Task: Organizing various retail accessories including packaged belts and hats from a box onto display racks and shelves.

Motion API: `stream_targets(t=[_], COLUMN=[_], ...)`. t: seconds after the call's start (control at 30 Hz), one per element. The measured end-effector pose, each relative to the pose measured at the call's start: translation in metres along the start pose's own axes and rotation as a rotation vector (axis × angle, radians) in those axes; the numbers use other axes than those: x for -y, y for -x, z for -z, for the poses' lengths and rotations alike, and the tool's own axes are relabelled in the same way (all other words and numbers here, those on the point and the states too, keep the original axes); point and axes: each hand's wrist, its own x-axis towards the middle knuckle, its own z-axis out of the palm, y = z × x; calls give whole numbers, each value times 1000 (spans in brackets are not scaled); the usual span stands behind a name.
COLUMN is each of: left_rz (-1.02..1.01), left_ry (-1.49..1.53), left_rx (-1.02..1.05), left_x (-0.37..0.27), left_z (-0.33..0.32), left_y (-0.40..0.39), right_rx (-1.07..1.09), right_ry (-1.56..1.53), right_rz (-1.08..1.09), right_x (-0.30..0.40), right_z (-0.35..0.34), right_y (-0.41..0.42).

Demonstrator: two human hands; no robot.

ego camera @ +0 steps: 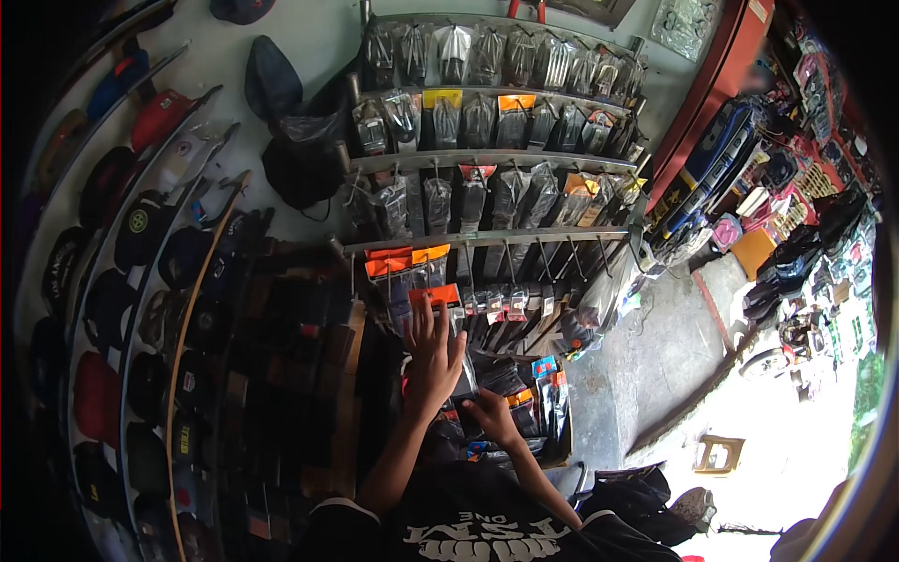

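Observation:
A clear plastic pack with an orange header card (445, 293) and dark contents slants down in front of me. My left hand (432, 355) lies along its upper part, fingers spread and fingertips over the header. Lower down, my right hand (494, 419) pinches the pack's dark bottom end (469, 420) between thumb and fingers. Just behind the left fingertips, packs with orange headers (388, 261) hang on hooks of the lowest metal bar (484, 239). Below the hands stands a box (562, 458) holding more bagged goods (551, 393).
Higher bars (491, 160) carry rows of bagged items on hooks. Caps (98, 400) line curved racks at left, beside a dark display of wallet-like goods (281, 365). A concrete floor (611, 379) runs right towards hanging merchandise (772, 183) and a bright doorway.

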Motion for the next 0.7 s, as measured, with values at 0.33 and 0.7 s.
stream_targets(t=[0.33,0.7], left_rz=[45,-14], left_ry=[49,-196], left_rx=[-35,-98], left_x=[19,43], left_z=[-21,-41], left_y=[-40,-73], right_rx=[-1,-103], right_ry=[-55,-68], right_rz=[-52,-125], right_x=[-17,-72], right_z=[-16,19], right_y=[-40,-22])
